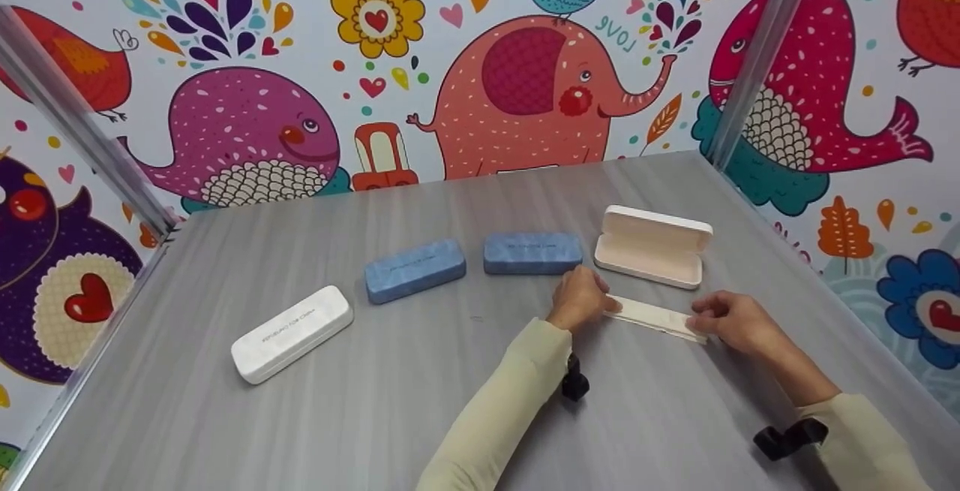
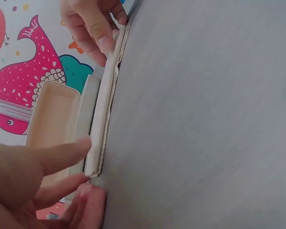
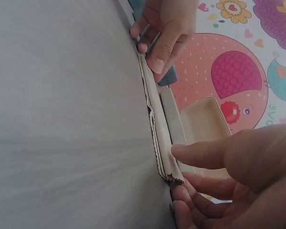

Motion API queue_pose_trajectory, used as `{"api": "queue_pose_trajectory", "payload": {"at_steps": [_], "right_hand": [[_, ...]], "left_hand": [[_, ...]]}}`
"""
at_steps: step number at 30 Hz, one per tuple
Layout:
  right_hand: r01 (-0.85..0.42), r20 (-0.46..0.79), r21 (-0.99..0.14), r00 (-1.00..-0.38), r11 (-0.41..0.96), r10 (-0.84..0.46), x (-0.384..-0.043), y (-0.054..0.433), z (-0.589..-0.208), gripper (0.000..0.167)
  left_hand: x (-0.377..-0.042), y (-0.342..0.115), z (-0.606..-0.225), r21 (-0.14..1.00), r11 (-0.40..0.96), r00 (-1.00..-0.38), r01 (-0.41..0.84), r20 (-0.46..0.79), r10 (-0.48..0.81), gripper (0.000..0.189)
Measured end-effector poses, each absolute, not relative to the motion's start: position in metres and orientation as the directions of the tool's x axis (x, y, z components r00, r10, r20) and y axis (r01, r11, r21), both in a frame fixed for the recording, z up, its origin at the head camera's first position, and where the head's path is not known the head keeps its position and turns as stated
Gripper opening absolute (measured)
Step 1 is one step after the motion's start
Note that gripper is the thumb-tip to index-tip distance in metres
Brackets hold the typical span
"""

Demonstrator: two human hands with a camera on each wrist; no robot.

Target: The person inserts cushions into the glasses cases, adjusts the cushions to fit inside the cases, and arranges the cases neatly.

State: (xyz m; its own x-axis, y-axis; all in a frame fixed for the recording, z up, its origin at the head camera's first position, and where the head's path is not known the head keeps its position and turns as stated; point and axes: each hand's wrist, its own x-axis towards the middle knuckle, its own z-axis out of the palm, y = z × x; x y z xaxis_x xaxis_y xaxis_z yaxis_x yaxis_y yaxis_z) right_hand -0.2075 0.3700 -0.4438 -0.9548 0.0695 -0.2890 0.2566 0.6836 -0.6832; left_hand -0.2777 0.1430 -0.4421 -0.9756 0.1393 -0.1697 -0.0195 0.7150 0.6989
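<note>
A cream cleaning cloth (image 1: 655, 317) with zigzag-cut edges lies folded into a narrow strip on the table, in front of an open white glasses case (image 1: 654, 239). My left hand (image 1: 581, 299) pinches the strip's left end, thumb on top and fingers at the end edge. At the other end my right hand (image 1: 739, 323) pinches the cloth between thumb and fingers. In the right wrist view, the layers of the folded cloth (image 3: 158, 129) show along its near side. The case's lid stands raised at the back, and its pale lining is bare.
Two closed blue glasses cases, one in the middle (image 1: 532, 253) and one farther left (image 1: 415, 271), lie on the grey table (image 1: 360, 416). A closed white glasses case (image 1: 292, 334) lies at the left. Printed panels with metal posts border the table.
</note>
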Motion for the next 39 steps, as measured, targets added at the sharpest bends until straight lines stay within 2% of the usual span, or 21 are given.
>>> {"api": "queue_pose_trajectory", "payload": {"at_steps": [6,13,21,27,33,39], "right_hand": [[0.256,-0.293,-0.688,-0.954,0.679,0.062,-0.210,0.370,-0.445,0.048],[0.236,-0.277,-0.677,-0.959,0.697,0.055,-0.209,0.370,-0.445,0.030],[0.282,-0.338,-0.753,-0.941,0.595,0.019,-0.212,0.374,-0.435,0.034],[0.300,-0.337,-0.821,-0.941,0.486,0.012,-0.216,0.375,-0.433,0.041],[0.335,-0.339,-0.862,-0.939,0.382,0.057,-0.219,0.372,-0.430,0.045],[0.333,-0.329,-0.891,-0.942,0.309,0.067,-0.222,0.369,-0.429,0.053]], "left_hand": [[-0.277,0.143,-0.443,0.612,0.786,-0.977,0.086,-0.101,0.186,0.017],[-0.278,0.137,-0.444,0.693,0.716,-0.972,0.086,-0.099,0.213,0.017],[-0.284,0.129,-0.441,0.858,0.512,-0.950,-0.046,-0.197,0.244,0.017],[-0.290,0.129,-0.441,0.952,0.263,-0.944,-0.156,-0.222,0.244,0.013],[-0.298,0.130,-0.443,0.953,-0.004,-0.929,-0.302,-0.293,0.226,0.026],[-0.303,0.131,-0.451,0.937,-0.104,-0.930,-0.334,-0.310,0.197,0.031]]}}
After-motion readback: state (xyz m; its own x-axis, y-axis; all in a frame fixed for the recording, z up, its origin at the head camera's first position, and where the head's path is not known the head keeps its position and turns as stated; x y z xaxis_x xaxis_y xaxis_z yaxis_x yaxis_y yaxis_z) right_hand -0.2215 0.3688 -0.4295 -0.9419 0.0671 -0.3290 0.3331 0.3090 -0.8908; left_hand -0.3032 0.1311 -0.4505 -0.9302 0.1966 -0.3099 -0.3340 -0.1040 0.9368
